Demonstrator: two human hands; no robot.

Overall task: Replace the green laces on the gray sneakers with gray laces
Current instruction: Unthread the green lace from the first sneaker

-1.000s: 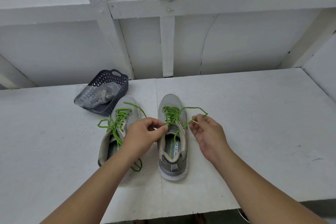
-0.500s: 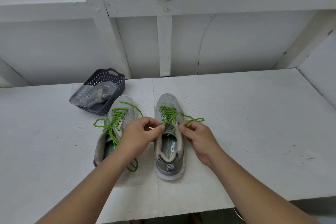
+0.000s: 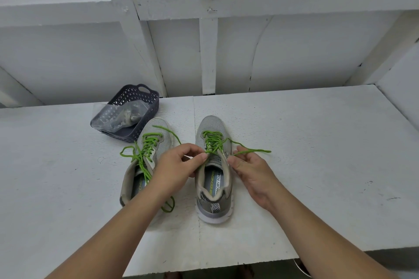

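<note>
**Two hands at the top eyelets of the right shoe**

Both shoes stand side by side near the middle of the surface (image 3: 317,165), toes toward the back edge. The right shoe (image 3: 213,165) has its green lace (image 3: 213,140) threaded through most of the eyelets, with one free end trailing off to the right. The left hand (image 3: 179,165) pinches the lace at the top crossing between thumb and forefinger; the right hand (image 3: 249,170) has its fingers curled at the shoe's right side, and the free end seems to run through them, though I can't be sure it is gripped.

The left shoe (image 3: 145,161), just beside it, carries its own loosened green lace (image 3: 145,149), so nothing is yet replaced. A dark basket (image 3: 145,97) sits behind it toward the back edge, holding a clear bag (image 3: 122,115) of what may be the gray laces.

To do this well, I'd say: draw one crossing out at a time, top downward, steadying the shoe with the other hand. Pull along the eyelet's line so the tip doesn't snag.
</note>
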